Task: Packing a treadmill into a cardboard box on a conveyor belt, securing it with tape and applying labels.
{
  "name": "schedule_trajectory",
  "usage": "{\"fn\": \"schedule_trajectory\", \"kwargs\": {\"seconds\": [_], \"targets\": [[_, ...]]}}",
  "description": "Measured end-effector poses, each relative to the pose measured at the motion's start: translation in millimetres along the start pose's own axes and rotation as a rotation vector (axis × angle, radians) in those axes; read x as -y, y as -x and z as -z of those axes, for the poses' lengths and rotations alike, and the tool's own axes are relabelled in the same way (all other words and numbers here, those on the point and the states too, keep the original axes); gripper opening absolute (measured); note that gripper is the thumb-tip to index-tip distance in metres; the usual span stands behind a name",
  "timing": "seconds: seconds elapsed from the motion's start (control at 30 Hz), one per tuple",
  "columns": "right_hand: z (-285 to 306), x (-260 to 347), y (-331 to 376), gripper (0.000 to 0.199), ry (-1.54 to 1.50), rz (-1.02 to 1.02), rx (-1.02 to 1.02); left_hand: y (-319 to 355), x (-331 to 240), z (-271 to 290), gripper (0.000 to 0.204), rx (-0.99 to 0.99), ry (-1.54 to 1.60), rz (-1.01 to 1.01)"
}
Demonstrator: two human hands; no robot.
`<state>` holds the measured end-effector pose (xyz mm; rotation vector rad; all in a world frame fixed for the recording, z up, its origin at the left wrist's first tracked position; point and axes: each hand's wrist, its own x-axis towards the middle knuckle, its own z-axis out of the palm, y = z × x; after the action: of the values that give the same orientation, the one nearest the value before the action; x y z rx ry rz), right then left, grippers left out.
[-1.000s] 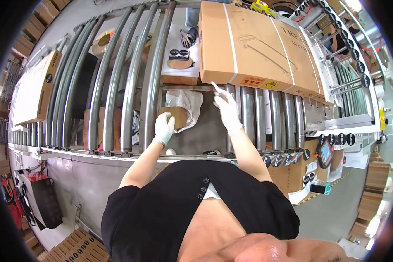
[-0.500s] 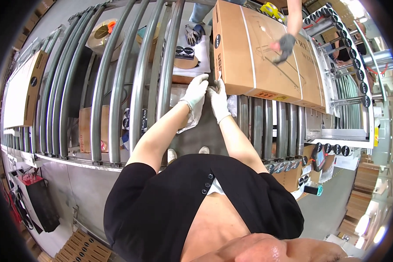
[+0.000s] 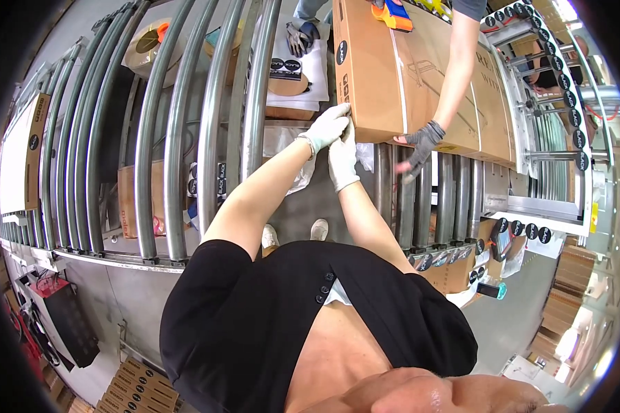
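A large flat cardboard box [image 3: 375, 89] with white straps lies across the conveyor in front of me. At its near left corner are both my white-gloved hands. My left hand [image 3: 326, 129] is closed, its fingertips pressed at the box's edge. Just below, my right hand [image 3: 343, 160] points up the box's end, fingers drawn together and partly behind the left. Whatever sits between the fingertips is too small to make out. A co-worker's hand in a grey fingerless glove [image 3: 426, 140] reaches over the box's near edge. An orange and blue tape dispenser [image 3: 395, 16] is at the far side.
Metal rollers [image 3: 217, 103] run to my left, with another box [image 3: 29, 155] on the far left. Past the gap before me are white sheets [image 3: 312, 76] and dark gloves [image 3: 300, 41]. A tape roll [image 3: 145, 47] lies under the rollers. A metal frame [image 3: 558, 103] stands right.
My hands have come together at the box corner, the left shifting right. The co-worker's hand has moved from above the box to its near edge. A tape dispenser now shows at the far side.
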<state>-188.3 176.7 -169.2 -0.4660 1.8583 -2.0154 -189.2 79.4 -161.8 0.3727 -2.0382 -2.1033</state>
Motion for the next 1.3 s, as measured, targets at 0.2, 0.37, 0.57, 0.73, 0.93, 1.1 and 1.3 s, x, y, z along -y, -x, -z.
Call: {"fn": "schedule_trajectory", "kwargs": {"seconds": [0.2, 0.37, 0.57, 0.73, 0.93, 1.1, 1.3], "targets": [[2, 25, 20, 0.046, -0.633, -0.442, -0.066, 24, -21, -18, 0.063, 0.029, -0.056, -0.112], [29, 30, 43, 0.034, -0.834, -0.839, -0.268, 44, 10, -43, 0.081, -0.016, 0.120, 0.008], [94, -2, 107, 0.019, -0.613, -0.909, -0.130, 78, 11, -61, 0.052, -0.124, -0.441, -0.332], [85, 17, 139, 0.024, -0.263, -0.933, -0.119, 47, -66, -43, 0.071, -0.350, -0.992, -0.603], [64, -22, 126, 0.021, -0.230, -0.716, 0.046, -9, -66, -64, 0.079, 0.186, -1.446, -0.620], [66, -47, 115, 0.013, -0.140, -0.696, 0.016, -9, -54, -71, 0.078, 0.178, -1.474, -0.707], [82, -79, 106, 0.021, -0.183, -0.833, -0.015, -6, -49, -67, 0.081, 0.165, -1.509, -0.696]]}}
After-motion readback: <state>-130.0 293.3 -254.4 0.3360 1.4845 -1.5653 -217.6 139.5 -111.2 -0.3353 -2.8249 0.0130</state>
